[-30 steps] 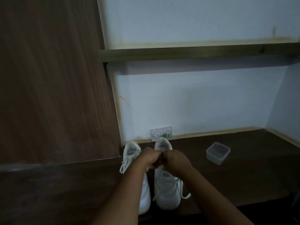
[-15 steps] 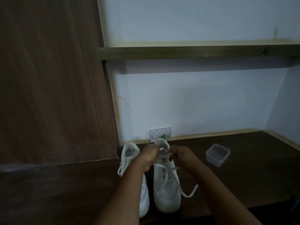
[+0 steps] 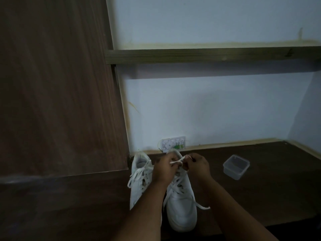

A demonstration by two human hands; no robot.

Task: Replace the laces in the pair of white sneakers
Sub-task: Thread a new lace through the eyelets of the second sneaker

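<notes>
Shoes: I see the pair of white leather sneakers at lower centre of the frame, on the dark wooden desk.
Left hand: pinching the flat white lace.
Right hand: pinching the same lace's other end.
Progress: both shoes look laced; I judge knots remain untied.

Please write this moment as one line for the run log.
step: tying lace | left hand: pinches lace | right hand: pinches lace | shoe: right sneaker | left sneaker: lace loose
</notes>
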